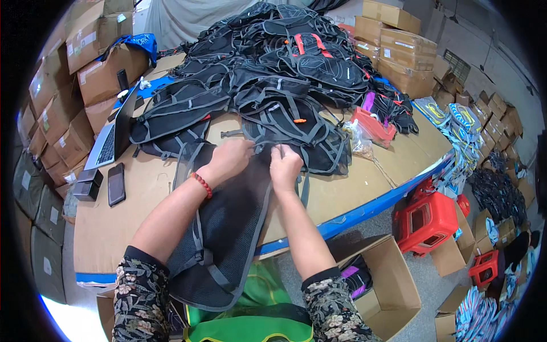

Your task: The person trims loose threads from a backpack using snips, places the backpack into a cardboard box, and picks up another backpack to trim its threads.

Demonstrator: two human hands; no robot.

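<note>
A black mesh vest pack (pixel 228 228) with grey edging lies lengthwise across the near edge of the cardboard-covered table (pixel 131 194), its lower end hanging over the edge toward the person's lap. Both hands work at its far end, just past the middle of the view. The left hand (pixel 231 158) rests on the top left corner of the pack with its fingers curled down into the fabric, gripping it; a red bead bracelet (pixel 201 184) circles that wrist. The right hand (pixel 284 165) sits just beside it at 3 o'clock, fingers pinched together on a thin grey strap or zip pull at the pack's upper edge; exactly what is pinched is too small to tell.

Directly beyond the hands, at 12 o'clock, a large heap of similar black packs (pixel 273 62) covers the far half of the table, one of them with orange straps on top. At 9 o'clock from the hands a dark phone (pixel 116 183) lies flat on the cardboard, with an open laptop (pixel 117 131) just behind it. At 2 o'clock a red plastic tray (pixel 373 126) sits next to a clear plastic bag (pixel 359 139). Stacked cardboard cartons (pixel 68 97) line the left side. On the floor at 4 o'clock stand a red plastic stool (pixel 424 219) and an open cardboard box (pixel 382 285).
</note>
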